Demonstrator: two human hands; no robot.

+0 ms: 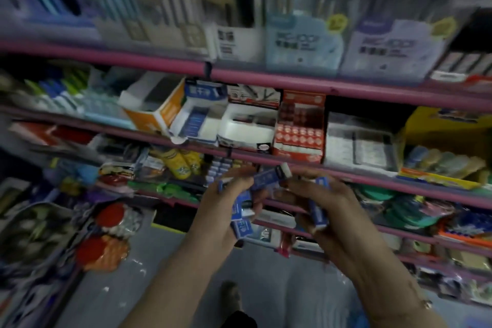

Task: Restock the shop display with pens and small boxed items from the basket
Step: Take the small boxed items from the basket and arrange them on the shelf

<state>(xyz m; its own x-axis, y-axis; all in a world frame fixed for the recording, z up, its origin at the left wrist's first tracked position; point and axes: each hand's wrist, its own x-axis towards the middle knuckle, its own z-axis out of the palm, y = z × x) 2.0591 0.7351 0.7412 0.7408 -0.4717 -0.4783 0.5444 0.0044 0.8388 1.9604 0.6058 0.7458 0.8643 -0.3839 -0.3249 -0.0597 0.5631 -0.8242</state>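
My left hand (221, 210) grips a clutch of several small blue-and-white boxes (243, 210) in front of the pink shelving. One blue box with a white end (269, 177) sticks up between both hands at the fingertips. My right hand (327, 205) holds more of the same small blue boxes (318, 214). Straight above, on the middle shelf, an open white display carton (198, 121) holds matching blue boxes, under a blue header card. The picture is blurred by motion.
Pink shelf rails (292, 85) run across in tiers. A red carton of small boxes (300, 128), a white tray (246, 125) and an orange-and-white carton (157, 109) flank the blue display. Pen packs (303, 42) hang above. Grey floor (186, 287) lies below.
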